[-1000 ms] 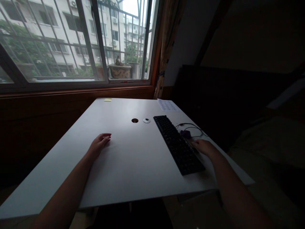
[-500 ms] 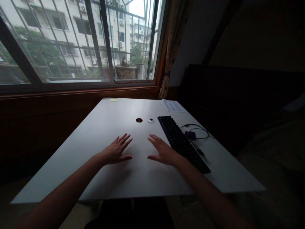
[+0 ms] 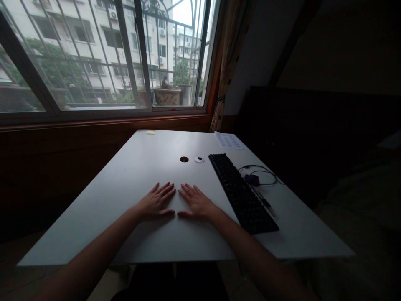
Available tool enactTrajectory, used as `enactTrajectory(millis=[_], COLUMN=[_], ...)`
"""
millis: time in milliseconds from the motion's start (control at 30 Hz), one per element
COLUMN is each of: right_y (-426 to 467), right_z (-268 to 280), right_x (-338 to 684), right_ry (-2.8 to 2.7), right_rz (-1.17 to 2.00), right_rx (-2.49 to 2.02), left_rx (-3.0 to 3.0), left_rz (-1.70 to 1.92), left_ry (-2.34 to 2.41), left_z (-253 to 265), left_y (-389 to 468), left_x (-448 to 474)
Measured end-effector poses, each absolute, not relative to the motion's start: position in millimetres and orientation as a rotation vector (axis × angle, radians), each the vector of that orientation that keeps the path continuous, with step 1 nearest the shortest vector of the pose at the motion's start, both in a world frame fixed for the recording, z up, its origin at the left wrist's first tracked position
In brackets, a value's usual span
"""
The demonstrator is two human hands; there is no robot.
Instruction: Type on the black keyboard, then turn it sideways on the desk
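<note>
My left hand [image 3: 157,202] lies palm down on the white table [image 3: 103,200], fingers spread and holding nothing. Close beside it, my right hand [image 3: 196,203] also rests flat with its fingers apart. A narrow gap separates the two thumbs and fingertips. To the right of my right hand sits a black keyboard [image 3: 239,190], set at a slant and not touched. Beyond the hands are a round hole [image 3: 184,159] in the tabletop and a white round cover [image 3: 199,159] beside it.
Right of the keyboard lie a dark cable [image 3: 266,169] and a small purple object [image 3: 252,180]. Printed paper [image 3: 230,141] is at the far right corner, a yellow note [image 3: 151,132] at the far left edge. Behind the table is a barred window [image 3: 103,58] with a curtain [image 3: 227,62].
Both hands have come down onto the tabletop. My right hand has moved left, toward my left hand, away from the keyboard. The view has shifted slightly.
</note>
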State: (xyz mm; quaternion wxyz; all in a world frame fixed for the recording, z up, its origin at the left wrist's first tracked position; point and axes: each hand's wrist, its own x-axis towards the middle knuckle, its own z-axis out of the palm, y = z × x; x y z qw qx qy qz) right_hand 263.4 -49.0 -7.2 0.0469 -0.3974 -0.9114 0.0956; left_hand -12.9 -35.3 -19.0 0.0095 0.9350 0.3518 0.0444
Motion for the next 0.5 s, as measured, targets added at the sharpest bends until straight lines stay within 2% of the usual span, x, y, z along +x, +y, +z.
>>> enactTrajectory(millis=[500], right_y=[-51.7], right_z=[-10.1], right_x=[262.3], right_ry=[-2.774], right_rz=[0.260], right_rx=[-1.202], left_rx=[2.964], left_rz=[0.126], left_ry=[1.115], left_z=[-18.9], left_y=[-40.0], left_x=[-12.5])
